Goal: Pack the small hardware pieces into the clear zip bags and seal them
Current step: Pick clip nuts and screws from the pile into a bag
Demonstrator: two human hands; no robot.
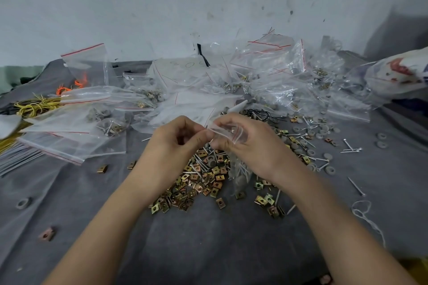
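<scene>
Head view: both my hands meet over the middle of the worktop [208, 243], just above the loose heap.
Done so far: filled bags [266, 71] are piled along the far edge and toward the left edge; I cannot tell whether every one is sealed.
Left to do: the brass clips [199, 180] in the middle, and the nails [352, 149] and washers [310, 133] toward the right edge, lie loose, so I judge much packing remains.
Bag in hand: a small zip bag [228, 133] hangs from my fingers with pieces inside; I judge its mouth needs pressing closed.
Left hand [183, 136]: fingers curled, pinching the bag's top corner.
Right hand [250, 148]: curled round the bag's top, gripping it.
</scene>
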